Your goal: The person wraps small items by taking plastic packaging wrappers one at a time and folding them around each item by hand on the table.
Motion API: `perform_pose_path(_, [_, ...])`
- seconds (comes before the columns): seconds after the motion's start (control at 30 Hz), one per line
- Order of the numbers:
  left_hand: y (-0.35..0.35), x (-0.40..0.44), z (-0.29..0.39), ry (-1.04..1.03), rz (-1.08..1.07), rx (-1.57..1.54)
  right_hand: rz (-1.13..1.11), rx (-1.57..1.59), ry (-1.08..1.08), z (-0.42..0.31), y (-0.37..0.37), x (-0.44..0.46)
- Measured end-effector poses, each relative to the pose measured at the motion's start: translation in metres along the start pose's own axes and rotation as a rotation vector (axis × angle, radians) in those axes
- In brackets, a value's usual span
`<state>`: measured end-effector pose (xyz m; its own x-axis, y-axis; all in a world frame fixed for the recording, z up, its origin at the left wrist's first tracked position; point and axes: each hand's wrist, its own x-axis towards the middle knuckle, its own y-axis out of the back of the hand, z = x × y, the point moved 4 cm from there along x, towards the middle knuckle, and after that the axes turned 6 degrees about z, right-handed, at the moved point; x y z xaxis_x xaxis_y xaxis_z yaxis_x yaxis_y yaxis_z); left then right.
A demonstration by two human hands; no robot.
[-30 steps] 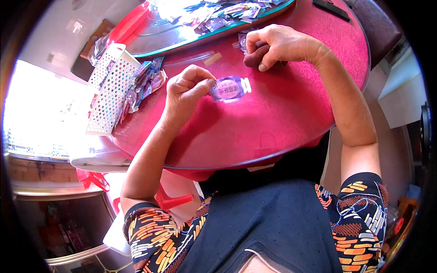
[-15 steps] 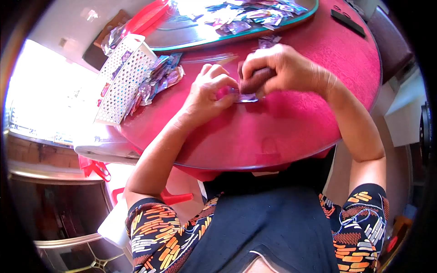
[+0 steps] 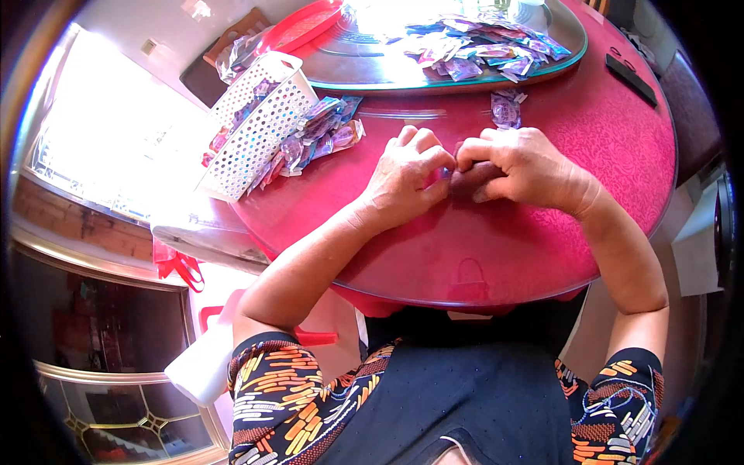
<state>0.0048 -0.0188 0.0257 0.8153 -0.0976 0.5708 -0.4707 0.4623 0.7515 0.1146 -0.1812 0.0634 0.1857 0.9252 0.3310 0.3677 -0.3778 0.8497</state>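
Note:
My left hand point(image 3: 407, 177) is closed in a pinch over the red table, with a sliver of a small purple plastic packet point(image 3: 445, 175) showing at its fingertips. Right against it, my right hand point(image 3: 525, 169) has its fingers curled in, and their tips meet the left fingertips. Whatever lies between the right fingers is hidden. Just beyond the right hand, one purple packet point(image 3: 506, 110) lies by itself on the table.
A white perforated basket point(image 3: 260, 128) with packets inside stands at the left, and more packets point(image 3: 314, 139) lie beside it. Farther back, a glass turntable point(image 3: 364, 66) carries a heap of packets point(image 3: 473, 46). A red tray point(image 3: 306, 35) and a dark bar-shaped object point(image 3: 632, 81) are also there.
The fingertips of both hands have come together, and the packet between them, seen lying flat before, is now mostly hidden. The whole view has shifted, moving the scene rightward.

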Motion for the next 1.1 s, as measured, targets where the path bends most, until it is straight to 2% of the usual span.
perform_pose_path(0.17, [0.000, 0.001, 0.006, -0.014, 0.008, 0.045, -0.161, 0.045, -0.141, 0.018, 0.022, -0.006])
perform_pose_path(0.3, [-0.003, 0.000, 0.004, -0.013, 0.004, 0.083, -0.004, -0.041, 0.022, 0.003, 0.011, -0.001])
perform_pose_path(0.4, [-0.002, -0.001, 0.003, -0.003, 0.007, 0.074, -0.005, -0.026, 0.009, -0.002, 0.002, 0.000])
perform_pose_path(0.63, [-0.004, 0.000, 0.004, -0.023, 0.007, 0.080, -0.192, 0.032, -0.149, 0.016, 0.022, -0.004])
perform_pose_path(0.77, [-0.003, 0.000, 0.005, -0.019, 0.006, 0.096, -0.043, 0.058, 0.064, -0.002, 0.008, -0.002])
perform_pose_path(0.8, [-0.002, -0.001, 0.004, -0.017, 0.007, 0.098, -0.076, 0.056, 0.062, -0.003, 0.003, -0.001])
perform_pose_path(0.93, [-0.003, -0.001, 0.003, -0.012, 0.011, 0.085, -0.190, 0.061, -0.070, -0.003, 0.015, -0.001])
perform_pose_path(1.1, [-0.004, 0.000, 0.006, -0.006, 0.014, 0.104, -0.235, 0.018, -0.097, 0.005, 0.024, -0.006])
